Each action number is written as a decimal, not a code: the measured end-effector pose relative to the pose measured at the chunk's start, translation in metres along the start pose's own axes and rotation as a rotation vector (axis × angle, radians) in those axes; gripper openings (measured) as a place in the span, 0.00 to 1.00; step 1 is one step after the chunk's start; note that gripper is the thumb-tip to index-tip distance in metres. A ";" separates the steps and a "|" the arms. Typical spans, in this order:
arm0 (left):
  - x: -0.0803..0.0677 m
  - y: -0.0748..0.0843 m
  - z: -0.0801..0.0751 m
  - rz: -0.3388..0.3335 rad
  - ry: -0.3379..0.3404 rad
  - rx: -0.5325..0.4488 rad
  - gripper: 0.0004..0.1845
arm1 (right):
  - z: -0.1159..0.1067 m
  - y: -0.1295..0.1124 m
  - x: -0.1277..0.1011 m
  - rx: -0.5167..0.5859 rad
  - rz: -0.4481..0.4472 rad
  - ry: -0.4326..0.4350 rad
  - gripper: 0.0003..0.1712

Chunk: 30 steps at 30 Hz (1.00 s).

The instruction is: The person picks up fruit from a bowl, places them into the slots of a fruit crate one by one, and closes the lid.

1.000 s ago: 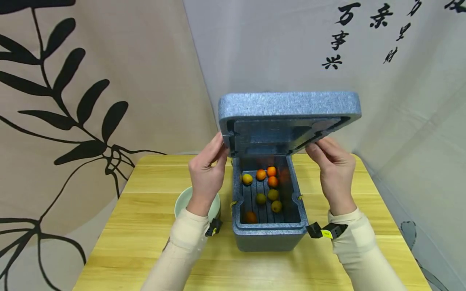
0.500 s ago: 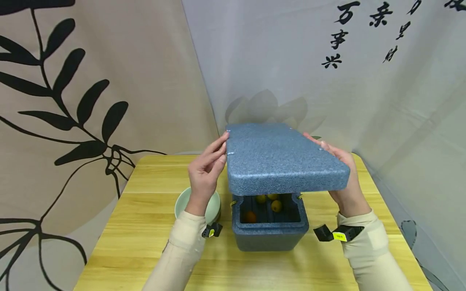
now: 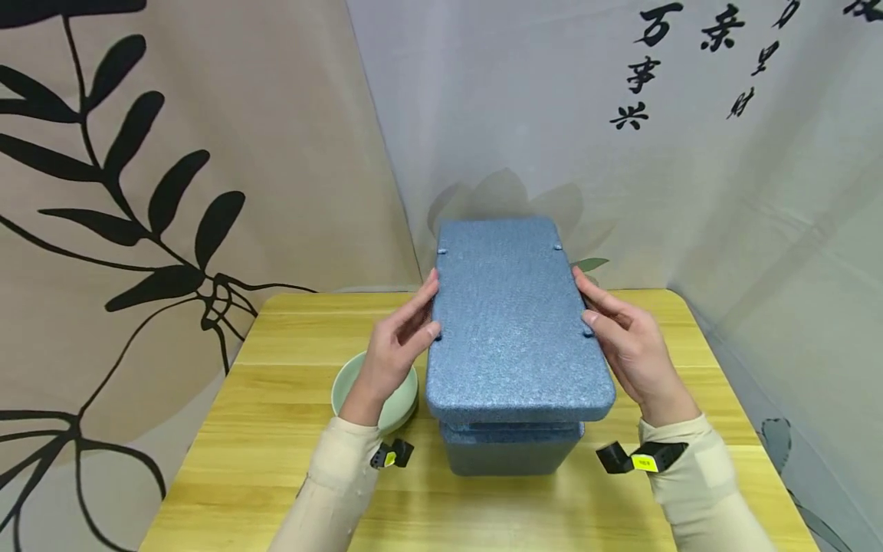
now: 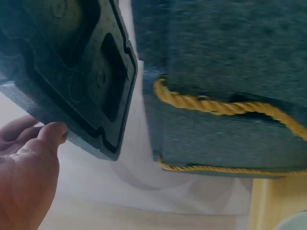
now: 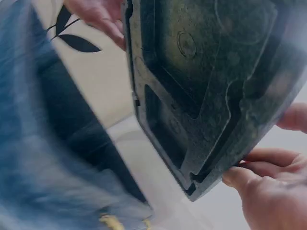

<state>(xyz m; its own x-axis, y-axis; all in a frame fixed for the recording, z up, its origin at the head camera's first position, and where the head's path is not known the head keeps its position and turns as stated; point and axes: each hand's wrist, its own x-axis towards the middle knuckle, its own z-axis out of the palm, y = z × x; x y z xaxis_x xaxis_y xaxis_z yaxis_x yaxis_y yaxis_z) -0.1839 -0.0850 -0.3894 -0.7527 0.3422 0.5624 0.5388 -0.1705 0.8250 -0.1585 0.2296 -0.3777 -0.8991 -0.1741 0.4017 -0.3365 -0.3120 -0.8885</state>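
Observation:
A blue-grey foam lid (image 3: 517,322) is held level above a foam box (image 3: 510,458) of the same colour. My left hand (image 3: 393,345) grips the lid's left edge, and my right hand (image 3: 638,353) grips the right edge. In the left wrist view, the lid's recessed underside (image 4: 81,72) faces the box with a gap between them. Yellow twisted rope (image 4: 211,104) runs along the box's side. The right wrist view shows fingers (image 5: 244,175) at the lid's rim. From the head view, the lid hides the box's inside.
A pale green bowl (image 3: 400,402) stands on the wooden table (image 3: 276,460), left of the box and partly behind my left wrist. White and beige cloth hangs behind the table, printed with dark leaves (image 3: 169,184) and black characters.
The lid has swung down from a tilted, raised position to level over the box. The oranges and yellowish fruit inside have gone from sight. Both hands have kept hold of its sides.

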 end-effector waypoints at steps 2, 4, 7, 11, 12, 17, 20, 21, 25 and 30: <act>-0.003 -0.004 0.000 -0.026 -0.030 -0.003 0.29 | 0.000 0.007 -0.002 0.000 0.012 -0.013 0.29; -0.006 -0.009 0.000 -0.053 -0.046 0.003 0.30 | 0.000 0.014 -0.004 -0.020 0.010 -0.013 0.30; -0.010 -0.018 0.003 -0.086 -0.048 0.031 0.31 | 0.000 0.023 -0.007 -0.052 -0.001 -0.002 0.31; -0.015 -0.026 0.006 -0.124 -0.041 0.057 0.32 | -0.001 0.031 -0.010 -0.091 0.002 0.019 0.31; -0.016 -0.028 0.007 -0.133 -0.041 0.062 0.32 | -0.001 0.033 -0.011 -0.097 0.005 0.023 0.31; -0.019 -0.033 0.010 -0.166 -0.042 0.087 0.32 | -0.002 0.038 -0.013 -0.115 0.034 0.040 0.31; -0.021 -0.034 0.011 -0.189 -0.037 0.090 0.32 | -0.005 0.041 -0.013 -0.119 0.050 0.040 0.31; -0.022 -0.034 0.012 -0.198 -0.034 0.084 0.32 | -0.006 0.042 -0.013 -0.120 0.055 0.037 0.31; -0.025 -0.036 0.012 -0.234 -0.008 0.075 0.32 | -0.009 0.050 -0.012 -0.110 0.071 0.023 0.33; -0.030 -0.041 0.016 -0.261 0.031 0.095 0.35 | -0.013 0.059 -0.015 -0.125 0.097 0.022 0.33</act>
<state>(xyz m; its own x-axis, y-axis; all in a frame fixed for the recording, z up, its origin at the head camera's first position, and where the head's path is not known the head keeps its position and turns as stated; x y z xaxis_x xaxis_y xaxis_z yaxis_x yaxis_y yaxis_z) -0.1775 -0.0740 -0.4407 -0.8809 0.3346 0.3346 0.3575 0.0074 0.9339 -0.1680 0.2259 -0.4390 -0.9344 -0.1770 0.3093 -0.2791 -0.1762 -0.9440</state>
